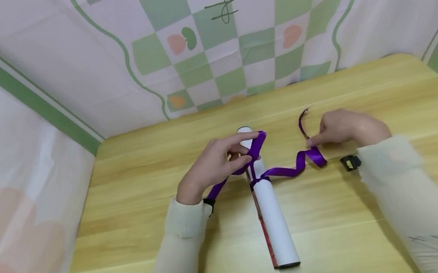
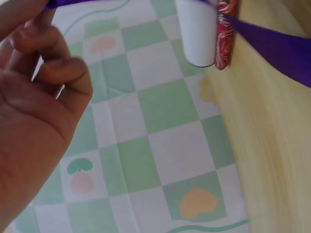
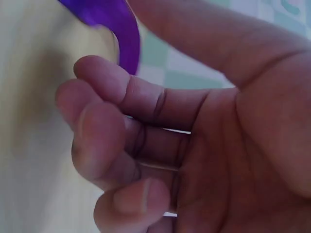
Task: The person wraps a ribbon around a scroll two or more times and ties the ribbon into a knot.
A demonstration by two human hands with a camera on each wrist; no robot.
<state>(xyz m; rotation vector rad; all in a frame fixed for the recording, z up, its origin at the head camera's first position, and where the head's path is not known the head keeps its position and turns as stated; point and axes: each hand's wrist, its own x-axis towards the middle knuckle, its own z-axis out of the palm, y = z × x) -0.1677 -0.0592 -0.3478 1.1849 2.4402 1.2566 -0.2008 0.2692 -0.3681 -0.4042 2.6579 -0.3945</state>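
A white rolled-up sheet (image 1: 276, 223) lies lengthwise on the table, with a red patterned strip (image 1: 267, 239) along its left side. Around its middle goes a purple ribbon (image 1: 286, 172), crossing itself on top. My left hand (image 1: 217, 163) is above the roll's far half and pinches a folded loop of the ribbon between thumb and fingers; in the left wrist view the pinch is cut off at the top. To the right, my right hand (image 1: 341, 126) is at the ribbon's curled tail. Its thumb and loosely bent fingers (image 3: 104, 73) stand apart, with ribbon showing beyond them.
The wooden table (image 1: 133, 247) meets a white and green checked cloth (image 1: 229, 65) at its far edge. Another printed cloth (image 1: 0, 182) hangs on the left. A small black wrist device (image 1: 350, 163) sits at the right cuff.
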